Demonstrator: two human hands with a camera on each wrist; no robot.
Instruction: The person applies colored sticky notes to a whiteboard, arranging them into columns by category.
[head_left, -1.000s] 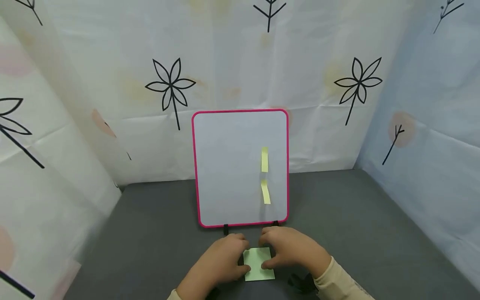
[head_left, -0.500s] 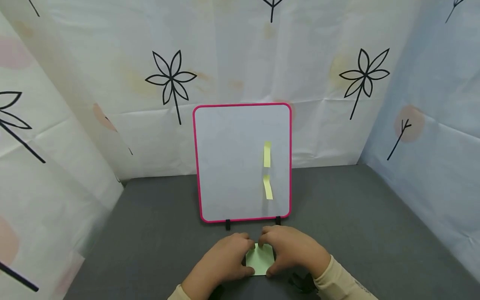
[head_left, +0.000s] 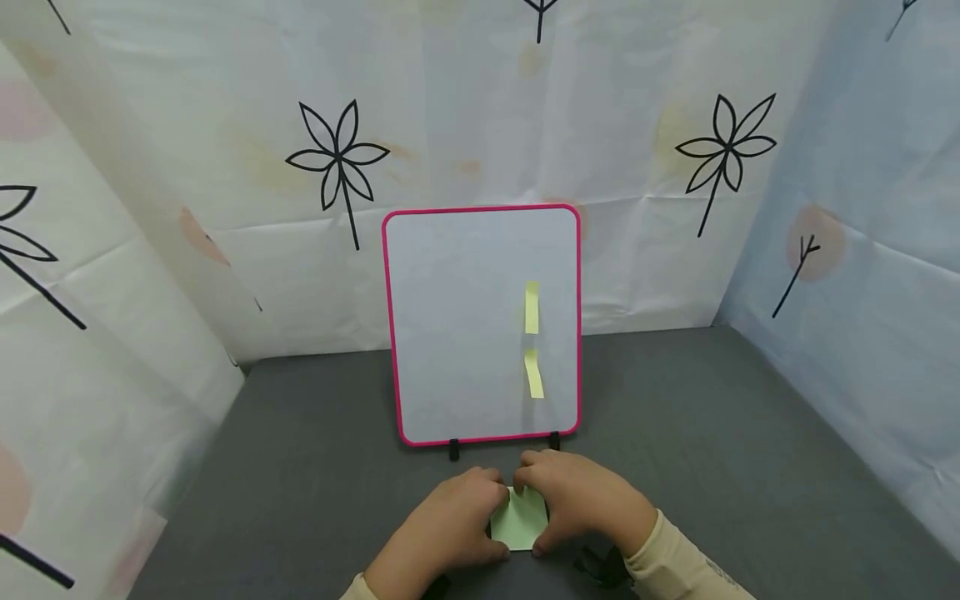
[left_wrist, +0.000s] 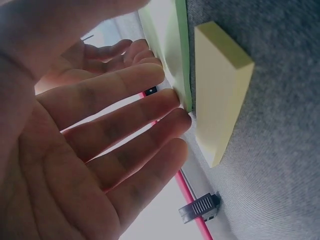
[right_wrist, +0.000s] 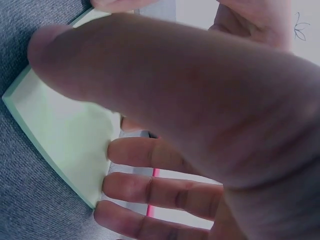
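Note:
A pale green sticky note pad lies on the dark table between both hands. My left hand spans its left side, thumb at the near corner and fingers at the far one. On the right side my right hand holds it likewise; in the right wrist view the thumb crosses over the green pad and fingertips meet its opposite edge. Beside the green pad, the left wrist view shows a yellow sticky note pad, which my left hand hides from the head camera.
A whiteboard with a pink frame stands behind the hands on black clips. Two narrow yellow paper strips, an upper strip and a lower strip, are stuck on its right half. Patterned cloth encloses the grey table.
My right thumb has slid from on top of the green pad to its near right corner, and my left fingers have closed in at its far edge. The last half second shows almost no movement.

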